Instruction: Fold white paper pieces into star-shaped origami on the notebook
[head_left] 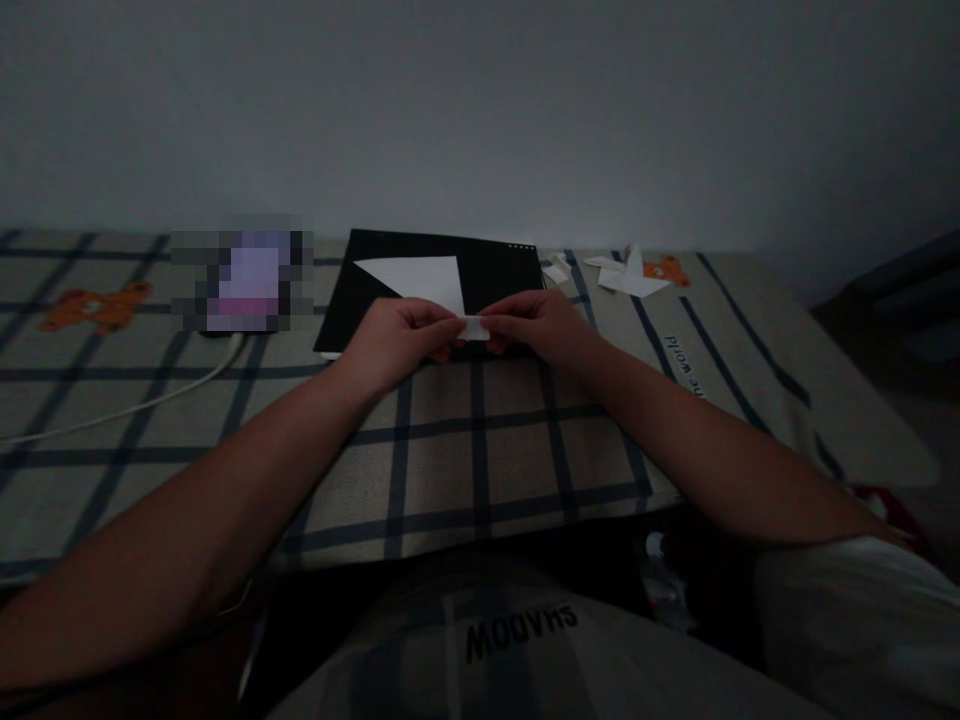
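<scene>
Nearest to the camera, a pale garment with dark lettering (pixel 521 628) fills the lower edge, short of the checked bedcover (pixel 480 470). Both forearms cross that bedcover and meet at its far side. The left hand (pixel 397 340) and the right hand (pixel 536 325) are drawn together, fingertips pinching opposite ends of a small white paper piece (pixel 474 327); both are clamped on it, and it is held just above the bedcover at the near edge of the black board (pixel 495 275). Light is poor, so whether the piece is folded or joined to the larger sheet cannot be told for certain. On the black board, just beyond the hands, lies a white paper triangle (pixel 424 275). Left of the board, a white cable (pixel 150 400) runs across the bedcover. Right of the board lie small paper scraps (pixel 556 268) and a folded white paper shape (pixel 626 275), beside an orange bear print (pixel 664 268). Another orange bear print (pixel 97 305) sits far left of the board.
</scene>
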